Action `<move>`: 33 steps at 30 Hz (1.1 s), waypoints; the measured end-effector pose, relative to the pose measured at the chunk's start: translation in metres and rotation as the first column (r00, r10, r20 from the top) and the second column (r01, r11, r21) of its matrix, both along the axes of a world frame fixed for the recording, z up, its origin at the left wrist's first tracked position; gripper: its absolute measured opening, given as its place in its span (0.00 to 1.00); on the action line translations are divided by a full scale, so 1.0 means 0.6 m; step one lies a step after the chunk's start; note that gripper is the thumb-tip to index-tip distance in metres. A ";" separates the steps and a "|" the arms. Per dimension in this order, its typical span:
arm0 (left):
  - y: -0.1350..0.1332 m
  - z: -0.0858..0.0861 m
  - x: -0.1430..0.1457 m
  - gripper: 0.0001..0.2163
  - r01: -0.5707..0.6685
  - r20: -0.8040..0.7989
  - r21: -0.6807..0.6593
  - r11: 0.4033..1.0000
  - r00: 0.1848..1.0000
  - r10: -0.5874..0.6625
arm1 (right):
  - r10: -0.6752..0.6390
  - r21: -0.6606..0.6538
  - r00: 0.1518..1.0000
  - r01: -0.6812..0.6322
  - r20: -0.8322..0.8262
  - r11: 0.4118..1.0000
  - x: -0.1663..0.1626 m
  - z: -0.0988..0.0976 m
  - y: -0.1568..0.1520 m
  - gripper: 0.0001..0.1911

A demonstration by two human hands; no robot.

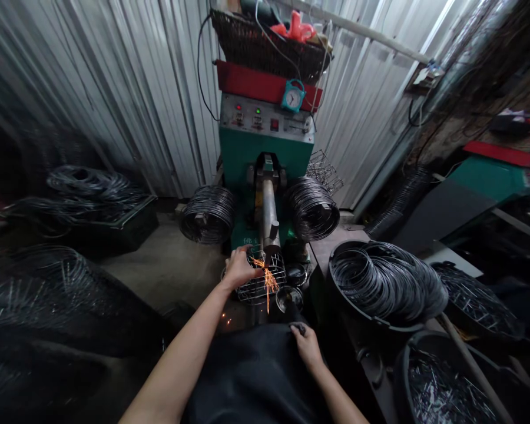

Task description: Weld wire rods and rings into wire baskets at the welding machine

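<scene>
My left hand (241,268) is closed on the edge of a wire basket (251,288), thumb stretched toward the welding point. Orange sparks (270,281) spray from under the electrode arm (269,206) of a green spot welder (267,141). Near the dark apron (256,365) at my lap, my right hand (308,344) is closed, thumb up, on something dark that I cannot make out. A small round dish (288,299) sits between that hand and the basket.
Wire coils (207,215) hang on both sides of the welder. At right stand a tub with wire rings (384,282) and a bucket of short metal pieces (441,388). A teal clock (294,95) is on the control panel. Wire bundles (88,188) lie at left.
</scene>
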State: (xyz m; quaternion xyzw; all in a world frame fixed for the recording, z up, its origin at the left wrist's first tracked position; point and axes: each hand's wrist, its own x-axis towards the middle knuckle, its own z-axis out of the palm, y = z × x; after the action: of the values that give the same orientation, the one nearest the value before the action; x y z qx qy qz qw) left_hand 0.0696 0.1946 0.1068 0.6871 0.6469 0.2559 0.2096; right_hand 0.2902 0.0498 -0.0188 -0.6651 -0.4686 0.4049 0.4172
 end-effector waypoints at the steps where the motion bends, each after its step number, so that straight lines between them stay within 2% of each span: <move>1: 0.000 0.000 0.000 0.36 0.003 -0.003 0.005 1.000 1.000 -0.003 | 0.007 -0.002 1.000 -0.007 0.004 1.000 0.000 -0.005 -0.003 0.28; 7: 0.001 0.000 0.001 0.35 -0.011 0.005 0.004 1.000 1.000 0.011 | 0.057 -0.053 0.997 -0.060 -0.055 0.997 -0.006 0.001 -0.015 0.25; 11: -0.022 -0.005 0.000 0.36 0.039 0.046 -0.013 0.999 0.998 -0.038 | 0.055 -0.209 0.988 -0.085 -0.145 0.974 0.001 0.011 -0.056 0.23; 14: -0.053 -0.013 0.000 0.37 0.067 0.068 0.019 0.998 0.995 -0.069 | -0.004 -0.369 0.986 -0.060 -0.169 0.928 0.012 0.016 -0.091 0.22; 16: -0.072 -0.017 0.001 0.37 0.069 0.067 0.046 0.997 0.995 -0.072 | -0.047 -0.421 0.982 -0.036 -0.185 0.906 0.017 0.019 -0.107 0.22; 20: -0.087 -0.020 0.004 0.36 0.071 0.042 0.067 0.995 0.996 -0.074 | -0.087 -0.416 0.978 0.000 -0.191 0.909 0.018 0.020 -0.114 0.22; 26: -0.082 -0.008 0.008 0.35 0.049 0.022 0.038 0.998 0.999 -0.050 | -0.080 -0.385 0.979 0.003 -0.186 0.923 0.010 0.023 -0.112 0.18; 33: -0.082 0.000 0.010 0.36 0.070 -0.019 0.018 0.997 0.997 -0.069 | -0.056 -0.388 0.985 -0.011 -0.161 0.922 0.015 0.028 -0.108 0.20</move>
State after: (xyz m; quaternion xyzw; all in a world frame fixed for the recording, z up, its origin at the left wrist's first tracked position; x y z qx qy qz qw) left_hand 0.0755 0.1455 0.1067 0.7134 0.6220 0.2484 0.2059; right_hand 0.2994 -0.0150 -0.0021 -0.7030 -0.3348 0.5395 0.3203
